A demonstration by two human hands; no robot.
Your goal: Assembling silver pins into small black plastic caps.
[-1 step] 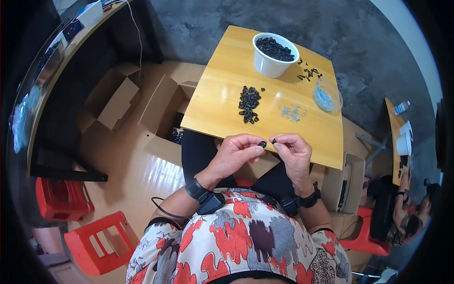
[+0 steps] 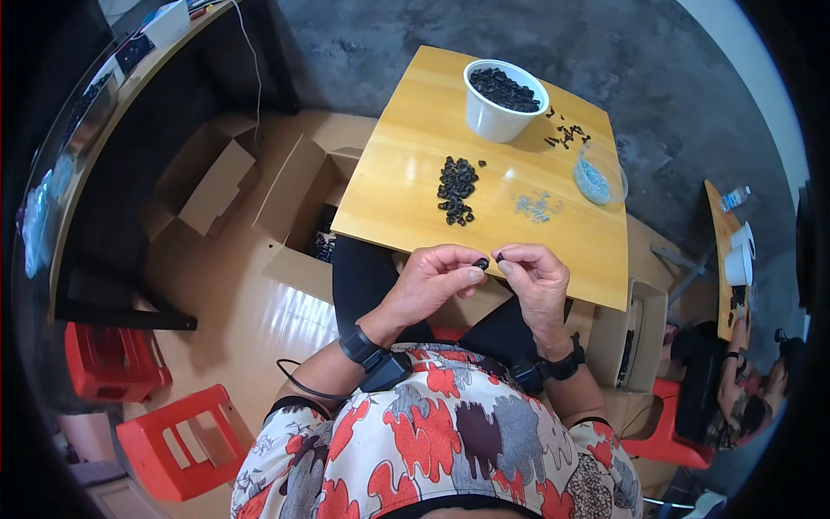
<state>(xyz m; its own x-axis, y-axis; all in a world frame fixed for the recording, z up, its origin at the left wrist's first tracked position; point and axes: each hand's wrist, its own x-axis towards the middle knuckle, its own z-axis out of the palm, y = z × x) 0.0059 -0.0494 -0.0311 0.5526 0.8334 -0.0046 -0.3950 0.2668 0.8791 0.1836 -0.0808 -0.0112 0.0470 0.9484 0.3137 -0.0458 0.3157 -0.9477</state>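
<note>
Over the table's near edge, my left hand (image 2: 435,281) pinches a small round black part (image 2: 482,263) between thumb and forefinger. Just to its right, my right hand (image 2: 540,281) holds a smaller black piece (image 2: 499,257) at its fingertips, mostly covered by them. A narrow gap separates the two pieces. Beyond my hands, a pile of similar black parts (image 2: 456,186) lies on the wooden table (image 2: 393,173). Right of that pile, small pale bluish-clear pieces (image 2: 538,207) are scattered.
A white tub (image 2: 494,121) full of black parts stands at the back. Loose black pieces (image 2: 571,135) and a clear bag of blue bits (image 2: 593,183) lie on the right. Cardboard boxes (image 2: 290,203) and red stools (image 2: 186,441) surround the table. Another person (image 2: 735,389) sits at far right.
</note>
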